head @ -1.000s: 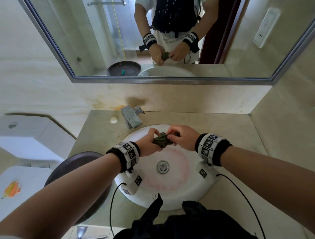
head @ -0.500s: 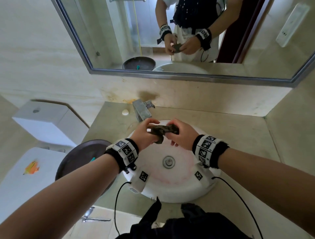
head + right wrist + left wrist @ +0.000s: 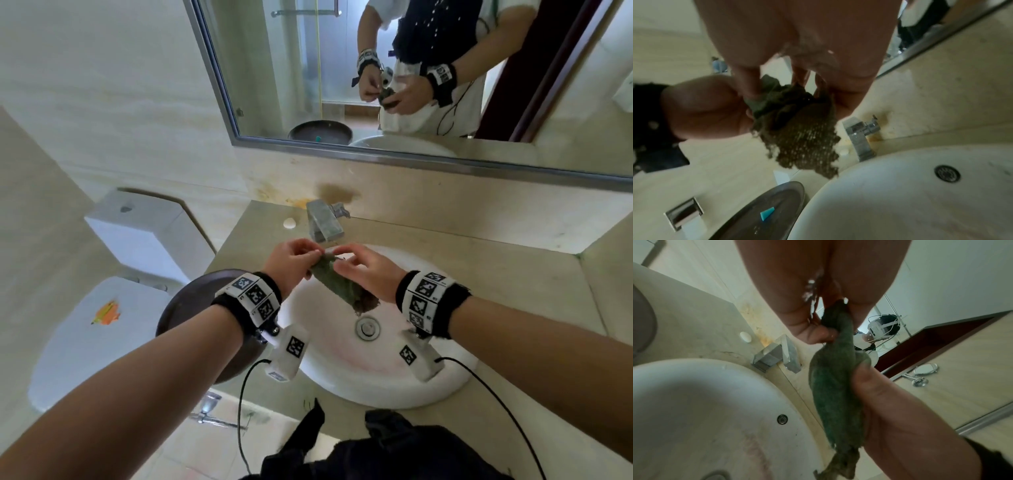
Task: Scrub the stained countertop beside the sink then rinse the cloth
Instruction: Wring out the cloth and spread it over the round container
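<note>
A wet dark green cloth (image 3: 334,282) hangs lengthwise over the white sink basin (image 3: 376,373), its frayed lower end just above the drain (image 3: 367,328). My left hand (image 3: 317,255) pinches the cloth's top end between thumb and fingers. My right hand (image 3: 342,263) holds it beside that, fingers curled around its upper part. In the left wrist view the cloth (image 3: 835,386) runs from my left thumb down past my right hand (image 3: 890,402). In the right wrist view the cloth (image 3: 803,138) looks coarse and knitted. The beige countertop (image 3: 496,274) surrounds the sink.
A square chrome faucet (image 3: 323,222) stands behind the basin, with no water seen running. Orange stains (image 3: 298,202) mark the wall behind it; a small white disc (image 3: 289,223) lies nearby. A dark round bowl (image 3: 186,305) sits left of the sink. A toilet (image 3: 102,342) is further left.
The cloth was bunched and twisted between both hands; now it is opened out and hangs long over the basin. Both hands sit slightly higher.
</note>
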A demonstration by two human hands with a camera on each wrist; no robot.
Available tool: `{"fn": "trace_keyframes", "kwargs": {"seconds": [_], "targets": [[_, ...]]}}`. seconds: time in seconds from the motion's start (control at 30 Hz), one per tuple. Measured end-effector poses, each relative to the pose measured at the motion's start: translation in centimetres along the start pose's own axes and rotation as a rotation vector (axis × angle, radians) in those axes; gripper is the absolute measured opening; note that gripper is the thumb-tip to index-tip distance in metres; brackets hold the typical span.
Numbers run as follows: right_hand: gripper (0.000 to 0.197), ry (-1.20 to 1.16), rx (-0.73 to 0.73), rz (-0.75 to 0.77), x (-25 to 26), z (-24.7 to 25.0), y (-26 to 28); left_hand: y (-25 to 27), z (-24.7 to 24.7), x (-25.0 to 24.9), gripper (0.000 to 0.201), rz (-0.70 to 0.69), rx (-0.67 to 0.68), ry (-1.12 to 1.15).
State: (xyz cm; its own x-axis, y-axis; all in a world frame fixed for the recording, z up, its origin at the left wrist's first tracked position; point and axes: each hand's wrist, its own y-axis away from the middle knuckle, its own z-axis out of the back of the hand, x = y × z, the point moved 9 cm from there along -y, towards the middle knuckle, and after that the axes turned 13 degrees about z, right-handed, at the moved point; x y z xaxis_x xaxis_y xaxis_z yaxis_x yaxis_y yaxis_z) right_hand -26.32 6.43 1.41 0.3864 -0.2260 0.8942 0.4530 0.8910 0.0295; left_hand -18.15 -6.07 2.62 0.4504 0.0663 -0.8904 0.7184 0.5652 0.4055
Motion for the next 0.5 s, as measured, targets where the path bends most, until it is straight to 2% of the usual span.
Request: {"fn": "trace_keyframes", "kwargs": {"seconds": [0.03,0.1,0.17,0.23,0.33,0.4,0.5], "targets": [[0.038,0.102,0.029,0.03,0.5,-0.5,-0.3,0.1,0.2,-0.3,0.021,0.003,0.042,0.024],[0.023,0.223,-0.02,0.063,1.3,-0.7,-1.2,0.2,0.5,-0.4,0.016,0.062,0.174,0.117],[0.015,0.141,-0.086,0.05,1.8,-1.2,-1.7,0.3,1.0,-0.3,0.023,0.091,0.287,0.146],[0.012,0.061,-0.123,0.033,2.2,-2.1,-2.1,0.0,2.3,-0.6,0.034,0.014,0.252,-0.049],[0.012,-0.019,-0.224,0.008,2.8,-2.7,-2.5,-0.5,5.1,-1.2,0.018,-0.113,0.087,-0.265],[0.013,-0.147,-0.309,-0.035,3.0,-3.0,-2.8,-0.7,6.8,-1.5,0.013,-0.145,0.015,-0.241],[0.027,-0.406,-0.326,-0.081,3.4,-4.4,-3.3,-0.6,8.2,-1.7,0.021,-0.148,0.065,-0.144]]}}
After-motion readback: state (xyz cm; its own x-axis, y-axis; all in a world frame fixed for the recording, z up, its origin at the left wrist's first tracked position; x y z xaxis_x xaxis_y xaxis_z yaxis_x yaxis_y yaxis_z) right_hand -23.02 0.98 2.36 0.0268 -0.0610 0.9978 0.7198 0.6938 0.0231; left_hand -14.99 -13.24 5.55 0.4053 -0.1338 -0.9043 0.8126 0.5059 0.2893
